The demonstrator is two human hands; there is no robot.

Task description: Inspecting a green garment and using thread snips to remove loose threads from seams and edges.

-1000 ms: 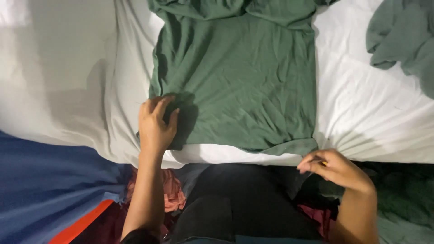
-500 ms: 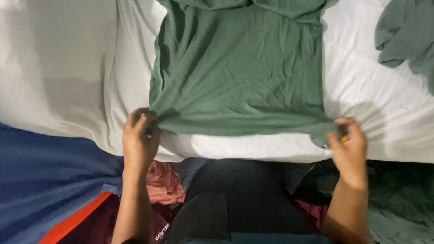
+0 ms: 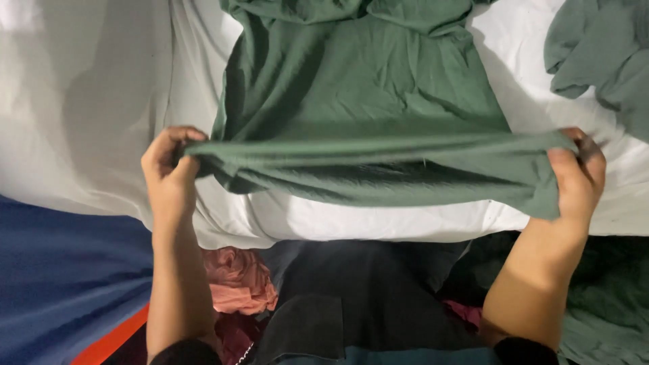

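Observation:
A green t-shirt (image 3: 365, 88) lies spread on a white bed sheet (image 3: 101, 108). Its bottom hem is lifted off the sheet and stretched tight between both hands. My left hand (image 3: 169, 172) pinches the hem's left corner. At the right corner my right hand (image 3: 574, 172) grips the cloth, fingers curled over it. The upper part of the shirt still rests flat on the bed, with its sleeves bunched at the top edge of the view.
A second grey-green garment (image 3: 602, 54) lies crumpled at the top right of the sheet. Below the bed edge are a blue and orange cloth (image 3: 61, 284), a pink garment (image 3: 236, 284), dark clothing (image 3: 358, 297) and green fabric (image 3: 602, 318).
Both hands took hold of the shirt's bottom hem and raised it off the sheet, pulling it taut and carrying it upward over the shirt's body.

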